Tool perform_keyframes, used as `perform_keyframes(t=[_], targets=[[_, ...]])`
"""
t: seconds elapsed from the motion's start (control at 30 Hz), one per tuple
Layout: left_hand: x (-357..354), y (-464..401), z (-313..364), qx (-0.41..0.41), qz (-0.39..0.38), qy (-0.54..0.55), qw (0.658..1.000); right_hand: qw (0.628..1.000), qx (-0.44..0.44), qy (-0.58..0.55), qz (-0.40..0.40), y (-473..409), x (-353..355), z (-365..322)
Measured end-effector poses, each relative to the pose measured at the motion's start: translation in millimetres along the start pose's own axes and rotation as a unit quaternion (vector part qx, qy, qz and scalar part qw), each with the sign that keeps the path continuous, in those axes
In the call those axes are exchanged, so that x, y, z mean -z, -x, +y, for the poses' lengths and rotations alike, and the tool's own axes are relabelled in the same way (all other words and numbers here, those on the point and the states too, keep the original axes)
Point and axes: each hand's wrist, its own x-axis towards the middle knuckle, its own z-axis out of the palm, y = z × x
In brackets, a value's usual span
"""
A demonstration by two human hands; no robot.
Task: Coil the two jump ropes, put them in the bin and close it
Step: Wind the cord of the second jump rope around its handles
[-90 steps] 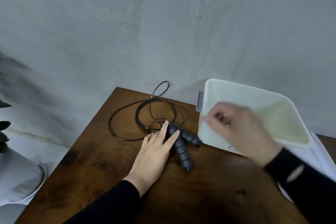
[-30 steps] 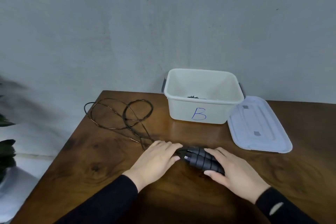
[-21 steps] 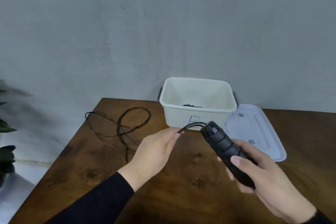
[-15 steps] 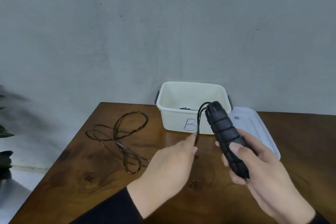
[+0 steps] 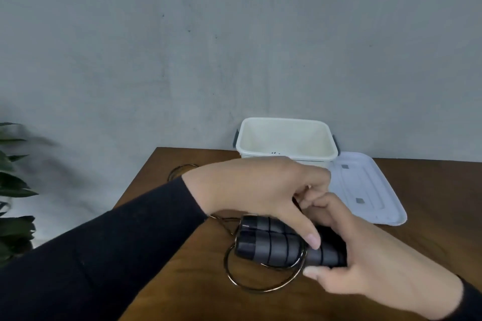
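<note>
My right hand (image 5: 365,258) grips the two black ribbed handles (image 5: 268,242) of a jump rope, held side by side and pointing left, above the table. My left hand (image 5: 260,190) reaches over them, fingers pinching the thin dark cord (image 5: 263,288), which forms a loop around the handles. More cord (image 5: 182,168) lies on the table behind my left arm, mostly hidden. The white bin (image 5: 287,142) stands open at the back with something dark inside it. Its lid (image 5: 365,190) lies flat on the table to its right.
The brown wooden table (image 5: 430,203) stands against a grey wall; its left edge runs diagonally under my left arm. A green plant (image 5: 13,190) stands beyond the table's left side.
The handles have turned from upright to pointing left. My left hand has crossed over them, and a loop of cord now circles the handles. Less cord lies on the table.
</note>
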Motion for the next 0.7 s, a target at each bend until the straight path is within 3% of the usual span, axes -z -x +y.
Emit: perform_keyframes(t=[0.07, 0.2, 0.33, 0.43, 0.5, 0.57, 0.63, 0.7], targets=[[-0.9, 2.0, -10.9, 0.0, 0.024, 0.127, 0.992, 0.998, 0.029, -0.04, 0.034, 5.1, -10.0, -3.8], [-35.7, 1.5, -36.1, 0.018, 0.063, 0.407, 0.911, 0.977, 0.086, -0.157, 0.114, 11.7, -19.7, -7.0], [-76.5, 19.7, -42.3, 0.104, 0.168, 0.394, 0.897, 0.948, 0.088, -0.18, 0.247, 14.4, -22.1, -9.5], [-81.6, 38.5, -30.0, 0.129, 0.166, 0.279, 0.937, 0.936, 0.05, -0.157, 0.31, 15.9, -14.4, -8.9], [-70.0, 54.9, -21.7, 0.126, 0.143, 0.124, 0.974, 0.953, -0.001, -0.083, 0.29, 17.4, -13.6, -5.8], [-51.7, 65.0, -10.6, 0.113, 0.079, -0.075, 0.988, 0.966, -0.053, -0.009, 0.251, 15.7, -20.2, -4.3], [-34.6, 58.3, 1.4, 0.13, -0.019, -0.266, 0.955, 0.972, -0.084, 0.043, 0.213, 10.3, -28.5, -6.7], [-17.6, 44.6, 14.5, 0.163, -0.142, -0.362, 0.907, 0.975, -0.08, 0.109, 0.176, 6.7, -34.8, -11.3]])
